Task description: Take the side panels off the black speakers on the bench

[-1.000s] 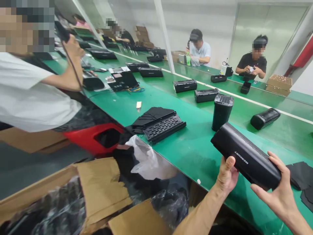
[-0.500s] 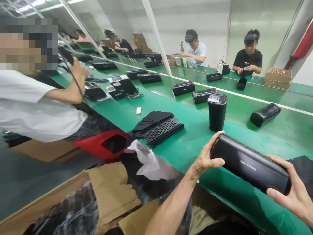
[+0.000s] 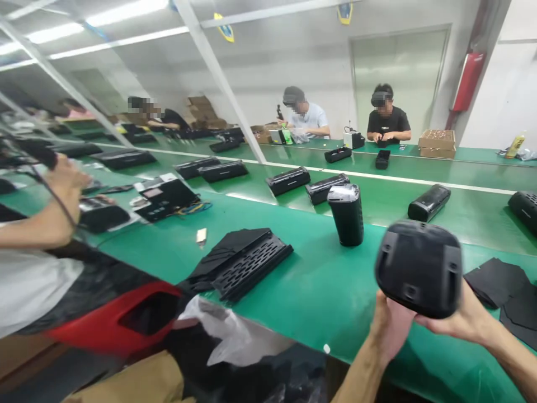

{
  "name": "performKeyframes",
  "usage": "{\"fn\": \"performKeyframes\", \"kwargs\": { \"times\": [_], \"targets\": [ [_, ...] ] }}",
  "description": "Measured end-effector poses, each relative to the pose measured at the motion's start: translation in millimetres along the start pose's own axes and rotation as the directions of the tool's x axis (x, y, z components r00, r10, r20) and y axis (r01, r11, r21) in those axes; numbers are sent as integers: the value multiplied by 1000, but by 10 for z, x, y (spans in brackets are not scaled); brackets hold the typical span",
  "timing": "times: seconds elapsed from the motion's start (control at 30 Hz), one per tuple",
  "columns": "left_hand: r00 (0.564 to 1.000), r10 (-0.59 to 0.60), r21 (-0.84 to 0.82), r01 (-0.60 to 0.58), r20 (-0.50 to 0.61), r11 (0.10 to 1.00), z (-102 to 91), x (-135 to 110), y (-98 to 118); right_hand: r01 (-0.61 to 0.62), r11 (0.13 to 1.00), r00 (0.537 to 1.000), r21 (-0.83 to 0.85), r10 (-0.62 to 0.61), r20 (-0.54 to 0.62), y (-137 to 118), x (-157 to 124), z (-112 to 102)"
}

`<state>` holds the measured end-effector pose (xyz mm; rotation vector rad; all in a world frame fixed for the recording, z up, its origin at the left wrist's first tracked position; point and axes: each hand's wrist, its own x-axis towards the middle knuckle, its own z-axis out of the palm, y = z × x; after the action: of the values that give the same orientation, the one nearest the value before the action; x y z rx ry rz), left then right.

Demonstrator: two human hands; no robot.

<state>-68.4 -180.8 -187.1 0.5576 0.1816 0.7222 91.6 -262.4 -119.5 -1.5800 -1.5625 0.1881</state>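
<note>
Swung end-on since the earlier frames, the black cylindrical speaker (image 3: 418, 282) now turns its dark end cap (image 3: 413, 260) toward the camera, and the view has lifted higher up the room. It sits in the lower right of the frame, held in the air above the green table (image 3: 319, 302) and touching nothing else. The left hand (image 3: 392, 330) grasps it from below, cupped under the near side, with its fingers hidden behind the body; the right hand (image 3: 459, 320) supports the other side, palm up, its fingers reaching in beneath. Neither hand is released, though how hard they clench cannot be told. The shell looks stiff and matte and seems solid enough to carry some weight, so it probably wants two hands around the barrel rather than a pinch on the end cap, whose shallow side notches offer little purchase. Just beyond stands an upright black cylinder (image 3: 345, 215) with a pale top, and to the left lies a slotted black grille panel (image 3: 241, 266), with a white plastic bag (image 3: 222, 330) hanging over the table edge below it.
</note>
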Motion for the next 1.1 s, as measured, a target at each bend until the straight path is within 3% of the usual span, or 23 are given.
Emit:
{"fn": "performKeyframes", "kwargs": {
  "times": [0.07, 0.13, 0.23, 0.33, 0.4, 0.5, 0.6, 0.73, 0.87, 1.0, 1.1],
  "targets": [
    [988, 144, 163, -134, -57, 978, -93, -58, 217, 65, 995, 997, -79, -62, 38, 8, 83, -122],
    [956, 291, 384, -257, -33, 887, -190, -127, 471, 188, 946, 976, -265, -149, 160, 6, 121, -251],
    [954, 296, 728, -240, 54, 642, -256, -203, 698, 348, 808, 918, -475, -192, 347, -9, 138, -333],
    [961, 273, 838, -192, 54, 511, -253, -233, 727, 356, 817, 900, -453, -170, 401, 26, 87, -360],
    [953, 299, 830, -210, 55, 516, -257, -247, 721, 264, 889, 927, -374, -127, 352, 114, -9, -410],
    [951, 306, 801, -212, 38, 561, -301, -255, 730, -19, 993, 969, -121, 48, 244, 309, -219, -469],
    [968, 250, 756, -174, 14, 632, -355, -246, 742, -242, 951, 957, 191, 202, 206, 447, -417, -413],
    [992, 112, 758, -120, 62, 642, -346, -264, 764, -283, 885, 959, 371, 254, 125, 445, -566, -275],
    [982, 186, 791, -144, 38, 594, -292, -287, 747, -324, 847, 946, 422, 296, 133, 390, -567, -261],
    [973, 229, 755, -159, 12, 636, -320, -298, 683, -383, 852, 917, 357, 305, 258, 347, -484, -348],
    [968, 250, 753, -183, 26, 632, -379, -321, 680, -369, 862, 920, 347, 286, 267, 287, -457, -385]
  ]
}}
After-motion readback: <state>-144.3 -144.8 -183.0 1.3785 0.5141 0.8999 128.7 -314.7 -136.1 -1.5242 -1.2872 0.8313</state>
